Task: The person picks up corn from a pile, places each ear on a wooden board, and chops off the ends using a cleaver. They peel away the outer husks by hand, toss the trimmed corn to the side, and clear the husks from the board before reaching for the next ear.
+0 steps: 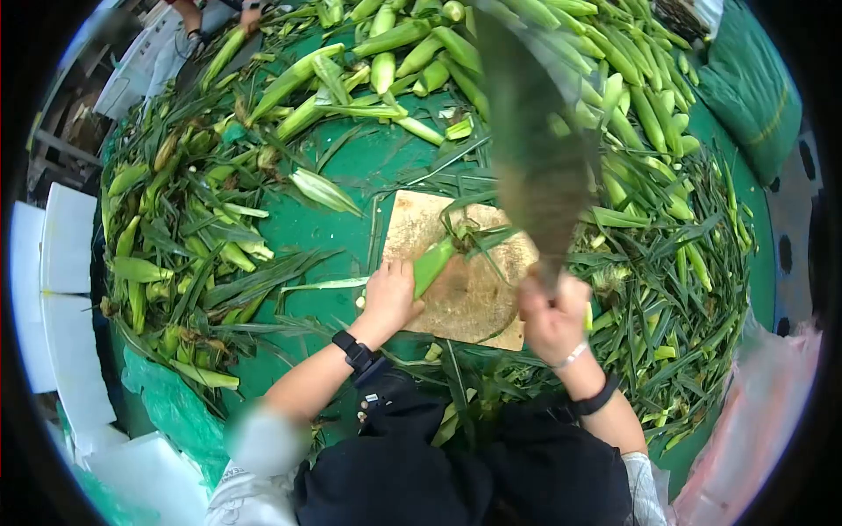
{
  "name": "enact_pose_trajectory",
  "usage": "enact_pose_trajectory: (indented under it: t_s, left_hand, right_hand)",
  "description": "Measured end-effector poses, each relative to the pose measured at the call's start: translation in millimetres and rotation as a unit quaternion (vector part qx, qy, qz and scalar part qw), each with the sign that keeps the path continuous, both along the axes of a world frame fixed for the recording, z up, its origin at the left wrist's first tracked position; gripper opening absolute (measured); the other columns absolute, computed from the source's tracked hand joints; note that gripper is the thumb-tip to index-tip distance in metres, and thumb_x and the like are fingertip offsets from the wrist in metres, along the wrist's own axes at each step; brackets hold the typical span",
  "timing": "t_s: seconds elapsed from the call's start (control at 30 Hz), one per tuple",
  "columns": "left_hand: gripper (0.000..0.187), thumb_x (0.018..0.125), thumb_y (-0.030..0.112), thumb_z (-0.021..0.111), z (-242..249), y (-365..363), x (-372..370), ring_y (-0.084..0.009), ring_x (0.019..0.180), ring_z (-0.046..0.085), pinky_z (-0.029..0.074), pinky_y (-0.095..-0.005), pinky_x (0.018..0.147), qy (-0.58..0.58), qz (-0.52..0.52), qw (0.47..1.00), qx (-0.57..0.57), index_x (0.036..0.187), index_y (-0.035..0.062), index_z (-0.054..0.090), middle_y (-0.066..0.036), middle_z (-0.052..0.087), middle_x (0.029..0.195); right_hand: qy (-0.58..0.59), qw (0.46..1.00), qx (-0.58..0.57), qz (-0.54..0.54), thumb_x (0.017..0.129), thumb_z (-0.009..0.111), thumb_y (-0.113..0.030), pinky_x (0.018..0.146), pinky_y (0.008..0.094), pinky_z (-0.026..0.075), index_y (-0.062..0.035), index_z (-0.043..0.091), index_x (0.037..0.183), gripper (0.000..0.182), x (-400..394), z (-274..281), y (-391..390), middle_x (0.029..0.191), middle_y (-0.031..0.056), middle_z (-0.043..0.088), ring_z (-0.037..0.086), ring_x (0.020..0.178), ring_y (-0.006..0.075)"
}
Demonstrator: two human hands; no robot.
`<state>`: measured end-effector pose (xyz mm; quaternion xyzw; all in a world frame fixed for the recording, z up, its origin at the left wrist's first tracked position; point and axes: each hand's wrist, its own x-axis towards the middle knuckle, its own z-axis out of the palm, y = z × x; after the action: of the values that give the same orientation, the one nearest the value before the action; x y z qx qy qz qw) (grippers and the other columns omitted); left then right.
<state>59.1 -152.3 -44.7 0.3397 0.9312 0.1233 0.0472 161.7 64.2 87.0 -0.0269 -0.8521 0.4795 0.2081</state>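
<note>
My left hand (391, 294) is wrapped round an ear of corn (431, 266) in its green husk. The ear lies slantwise on a worn wooden cutting board (403, 219), its leafy end pointing up and to the right. My right hand (554, 316) grips a large, broad-bladed knife (545, 167), raised with the blade pointing away from me. The blade is blurred by motion and hides part of the corn pile behind it. My fingers cover the knife's handle almost wholly.
Unhusked corn (631, 79) is heaped at the back right. Cut leaves and husks (675, 307) lie thick on both sides of the green surface (338, 232). White foam boxes (70, 245) stand at left, a green sack (750, 96) at far right. Another person's hands (197, 17) show at top left.
</note>
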Motion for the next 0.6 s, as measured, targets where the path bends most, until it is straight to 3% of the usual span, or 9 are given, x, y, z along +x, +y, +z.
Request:
enact_pose_trajectory:
  t_s: [0.07,0.17,0.27,0.37,0.4,0.47,0.53,0.57,0.6]
  left_hand:
    - [0.067,0.056,0.022,0.079,4,-8,6,-0.0346,0.095,0.057,0.050,-0.0400,0.084,-0.066,0.009,0.998,0.002,0.111,-0.0055,0.053,-0.020,0.060,0.099]
    - [0.054,0.060,0.025,0.079,10,-22,7,-0.0352,0.091,0.061,0.052,-0.0424,0.078,-0.107,-0.011,0.994,0.029,0.101,-0.0035,0.058,-0.019,0.061,0.094]
    - [0.045,0.066,0.025,0.077,10,-21,20,-0.0326,0.084,0.066,0.052,-0.0415,0.077,-0.291,0.046,0.953,0.067,0.098,-0.0037,0.064,-0.020,0.066,0.087]
    - [0.041,0.077,0.026,0.071,-5,2,28,-0.0173,0.071,0.065,0.053,-0.0310,0.065,-0.591,0.183,0.772,0.145,0.104,-0.0036,0.063,-0.009,0.067,0.086]
    - [0.041,0.077,0.026,0.071,4,11,36,-0.0173,0.071,0.065,0.053,-0.0310,0.065,-0.599,0.187,0.766,0.139,0.104,-0.0036,0.063,-0.009,0.067,0.086]
    - [0.038,0.080,0.025,0.068,19,27,49,-0.0197,0.068,0.065,0.052,-0.0322,0.060,-0.713,0.253,0.618,0.212,0.104,-0.0031,0.062,-0.010,0.066,0.085]
    - [0.038,0.082,0.023,0.066,41,41,61,-0.0185,0.073,0.064,0.052,-0.0321,0.065,-0.747,0.267,0.581,0.183,0.109,-0.0024,0.059,-0.009,0.066,0.086]
    - [0.038,0.082,0.021,0.067,57,40,74,-0.0168,0.078,0.063,0.052,-0.0313,0.071,-0.743,0.126,0.630,0.186,0.111,-0.0023,0.058,-0.008,0.066,0.089]
    - [0.039,0.081,0.018,0.067,67,34,85,-0.0151,0.083,0.062,0.051,-0.0305,0.076,-0.724,-0.012,0.667,0.177,0.113,-0.0022,0.057,-0.007,0.065,0.092]
  right_hand:
    - [-0.185,0.983,-0.006,-0.009,0.086,0.064,-0.023,0.053,0.0414,0.047,0.0009,0.060,0.082,0.025,5,-51,-14,0.060,0.0231,0.056,0.062,0.059,0.0371]
    - [-0.441,0.897,0.030,-0.001,0.090,0.055,-0.040,0.062,0.0491,0.049,0.0055,0.063,0.079,0.047,21,-101,-2,0.071,0.0300,0.059,0.060,0.072,0.0472]
    - [-0.453,0.890,-0.045,-0.044,0.090,0.056,-0.039,0.064,0.0481,0.050,0.0060,0.063,0.072,0.049,52,-104,9,0.069,0.0310,0.058,0.060,0.072,0.0473]
    - [-0.424,0.900,0.033,-0.100,0.088,0.058,-0.039,0.068,0.0491,0.050,0.0070,0.063,0.073,0.048,74,-106,2,0.069,0.0315,0.058,0.062,0.074,0.0471]
    - [-0.436,0.893,0.031,-0.111,0.088,0.058,-0.039,0.069,0.0495,0.051,0.0070,0.063,0.073,0.049,76,-106,0,0.070,0.0316,0.059,0.062,0.074,0.0472]
    - [-0.475,0.874,0.035,-0.096,0.088,0.057,-0.038,0.071,0.0499,0.051,0.0067,0.064,0.075,0.047,65,-95,-3,0.073,0.0316,0.060,0.061,0.077,0.0477]
    - [-0.465,0.874,0.110,-0.089,0.088,0.056,-0.037,0.070,0.0491,0.052,0.0051,0.065,0.080,0.044,65,-112,-11,0.076,0.0300,0.063,0.064,0.076,0.0440]
    - [-0.386,0.903,0.187,-0.009,0.087,0.057,-0.036,0.068,0.0477,0.052,0.0036,0.065,0.080,0.042,71,-134,7,0.076,0.0283,0.064,0.065,0.074,0.0413]
    - [-0.465,0.877,0.114,-0.032,0.086,0.059,-0.035,0.066,0.0462,0.052,0.0013,0.066,0.082,0.037,58,-120,13,0.077,0.0258,0.065,0.065,0.071,0.0379]
